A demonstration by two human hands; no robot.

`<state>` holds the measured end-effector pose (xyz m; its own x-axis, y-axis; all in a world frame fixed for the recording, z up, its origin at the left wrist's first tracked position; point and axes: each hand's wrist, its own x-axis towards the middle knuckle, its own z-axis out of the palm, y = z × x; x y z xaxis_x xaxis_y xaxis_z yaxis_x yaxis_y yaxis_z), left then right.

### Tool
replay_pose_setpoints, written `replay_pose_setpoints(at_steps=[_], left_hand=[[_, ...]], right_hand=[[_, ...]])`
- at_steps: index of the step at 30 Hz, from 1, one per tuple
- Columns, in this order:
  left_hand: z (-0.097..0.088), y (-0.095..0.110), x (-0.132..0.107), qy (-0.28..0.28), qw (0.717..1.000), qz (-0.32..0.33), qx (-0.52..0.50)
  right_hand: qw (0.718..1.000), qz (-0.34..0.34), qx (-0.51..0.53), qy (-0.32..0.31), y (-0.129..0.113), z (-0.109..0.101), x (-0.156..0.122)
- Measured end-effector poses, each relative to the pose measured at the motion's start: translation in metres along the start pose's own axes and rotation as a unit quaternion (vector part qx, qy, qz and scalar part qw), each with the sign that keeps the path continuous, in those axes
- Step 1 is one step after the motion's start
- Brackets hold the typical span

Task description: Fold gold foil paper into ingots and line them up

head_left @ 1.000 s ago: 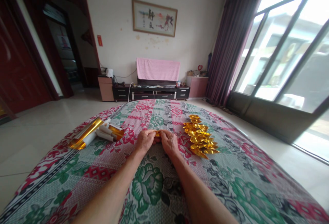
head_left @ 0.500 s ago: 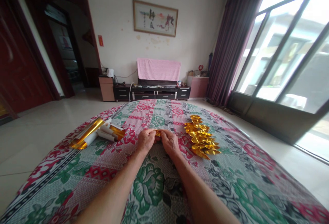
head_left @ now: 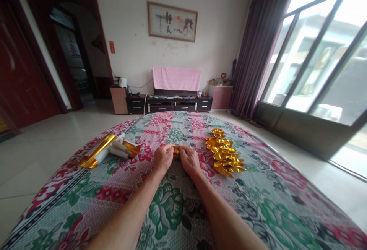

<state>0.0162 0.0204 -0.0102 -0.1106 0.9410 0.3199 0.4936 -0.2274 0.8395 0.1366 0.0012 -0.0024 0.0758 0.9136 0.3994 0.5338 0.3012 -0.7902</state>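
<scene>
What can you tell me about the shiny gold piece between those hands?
The gold piece is small and glossy, like foil or metallic paper. The left hand and right hand grip it from either side, over the flowered cloth. They cover most of it, so its full shape can't be told, nor whether it touches the cloth.

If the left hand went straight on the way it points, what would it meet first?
The gold piece that the left hand is pinching; beyond it, probably the right hand, though depth is unclear from this view.
</scene>
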Motion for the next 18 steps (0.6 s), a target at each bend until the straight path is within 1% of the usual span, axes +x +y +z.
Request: replay_pose_setpoints(at_steps=[4, 8, 12, 18], left_hand=[[-0.001, 0.006, -0.004, -0.008, 1.000, 0.014, 0.019], [-0.002, 0.007, -0.004, 0.001, 0.999, 0.002, 0.045], [-0.003, 0.006, -0.003, 0.006, 0.998, -0.002, 0.055], [-0.004, 0.013, -0.008, -0.014, 0.997, 0.009, 0.073]], right_hand=[[1.000, 0.020, -0.014, 0.017, -0.001, 0.000, 0.000], [0.999, 0.003, -0.032, 0.010, 0.000, 0.001, 0.000], [1.000, -0.011, -0.020, 0.003, 0.000, 0.001, -0.001], [1.000, 0.001, -0.023, 0.010, -0.001, 0.000, 0.000]])
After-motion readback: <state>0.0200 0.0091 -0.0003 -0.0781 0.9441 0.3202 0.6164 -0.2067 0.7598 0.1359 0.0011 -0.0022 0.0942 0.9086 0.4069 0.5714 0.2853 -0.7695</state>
